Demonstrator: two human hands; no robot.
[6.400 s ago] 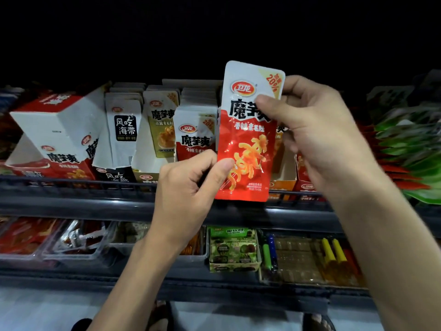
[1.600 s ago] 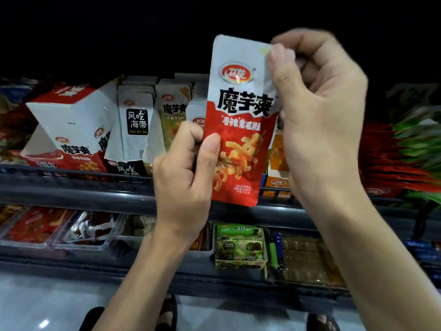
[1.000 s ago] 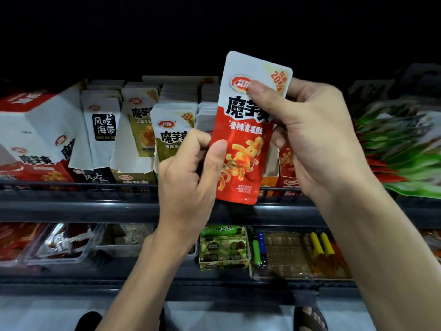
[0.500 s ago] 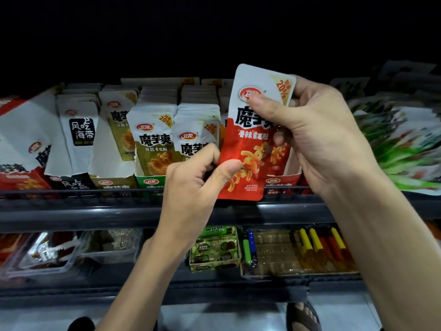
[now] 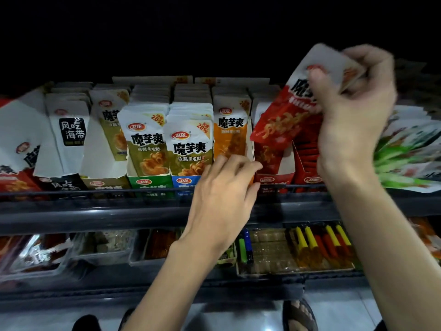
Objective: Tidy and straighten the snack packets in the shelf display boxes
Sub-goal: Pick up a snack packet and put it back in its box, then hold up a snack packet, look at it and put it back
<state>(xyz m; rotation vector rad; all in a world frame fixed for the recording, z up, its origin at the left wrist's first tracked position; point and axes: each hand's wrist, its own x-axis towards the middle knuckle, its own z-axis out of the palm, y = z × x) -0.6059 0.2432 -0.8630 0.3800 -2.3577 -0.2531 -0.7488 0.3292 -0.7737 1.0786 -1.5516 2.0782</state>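
My right hand (image 5: pixel 353 111) grips the top of a red and white snack packet (image 5: pixel 286 115), which tilts with its lower end over the red display box (image 5: pixel 274 177). More red packets stand in that box. My left hand (image 5: pixel 226 187) holds nothing; its loosely curled fingers reach to the front of the orange packets (image 5: pixel 231 130), at the box wall beside the red box. Left of them stand olive-green packets (image 5: pixel 148 144) in a green box and in a blue box (image 5: pixel 186 181). A white packet with a black label (image 5: pixel 70 132) stands further left.
A black wire rail (image 5: pixel 95 191) runs along the shelf's front edge. Green and white packets (image 5: pixel 410 158) fan out at the far right. The lower shelf holds clear trays (image 5: pixel 38 256) and a box of yellow and red sticks (image 5: pixel 317 244). My sandalled feet show on the pale floor.
My left hand has let go of the red packet and dropped to the orange packets. My right hand has carried the packet right and tilted it over the red box.
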